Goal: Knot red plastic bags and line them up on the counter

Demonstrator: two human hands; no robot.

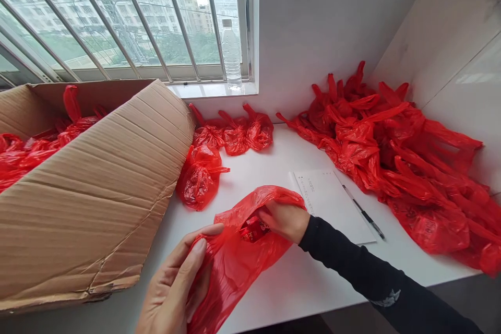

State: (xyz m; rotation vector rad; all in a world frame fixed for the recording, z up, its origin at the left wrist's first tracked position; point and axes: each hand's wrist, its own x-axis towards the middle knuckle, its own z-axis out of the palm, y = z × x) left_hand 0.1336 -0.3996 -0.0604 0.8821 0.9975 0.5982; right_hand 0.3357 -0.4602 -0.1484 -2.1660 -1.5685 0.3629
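Observation:
A thin red plastic bag (238, 282) hangs open above the front part of the white table. My left hand (178, 276) pinches the bag's gathered edge between thumb and fingers. Inside the bag's mouth is my right hand (287, 219), its fingers curled at a small shiny red packet with printed lettering (254, 228). The bag's film hides part of those fingers and of the packet, so its exact kind is unclear.
A cardboard box (117, 182) at left holds red bags. Several knotted red bags (235, 133) sit by the wall. Red bags are heaped (376, 141) at right, beside a written notepad (332, 203) and pen (364, 212). A clear bottle (231, 57) stands on the windowsill.

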